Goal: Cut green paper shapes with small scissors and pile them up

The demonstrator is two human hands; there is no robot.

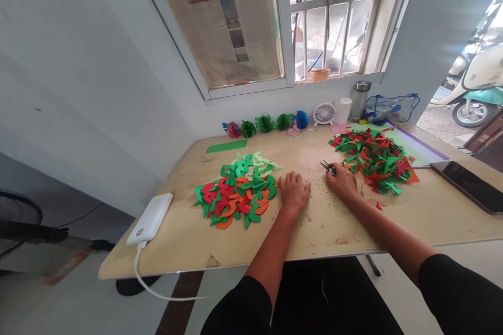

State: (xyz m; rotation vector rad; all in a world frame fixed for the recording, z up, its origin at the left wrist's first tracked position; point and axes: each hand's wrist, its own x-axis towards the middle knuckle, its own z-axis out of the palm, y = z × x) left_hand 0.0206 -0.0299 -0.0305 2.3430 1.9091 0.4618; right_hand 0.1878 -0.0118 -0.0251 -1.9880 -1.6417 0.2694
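My left hand (pixel 294 192) lies palm down on the table with its fingers stretched out, holding nothing. Its fingers are beside the right edge of a heap of curved paper cutouts (pixel 236 188) in green, pale green, red and orange. In my right hand (pixel 342 182) is a small pair of scissors (pixel 327 166), with the pointed blades slightly apart and aimed up and left. The handles are mostly hidden by the fingers. Just beyond that hand, a pile of paper scraps (pixel 373 157) in green, red and orange covers the table's right part.
A white power bank (pixel 150 220) with a cable lies at the table's left edge. A green paper strip (pixel 227 146) and several folded-paper figures (pixel 265 123) are toward the wall. A small fan (pixel 324 113), a glass bottle (pixel 359 100) and a phone (pixel 469 184) are on the right.
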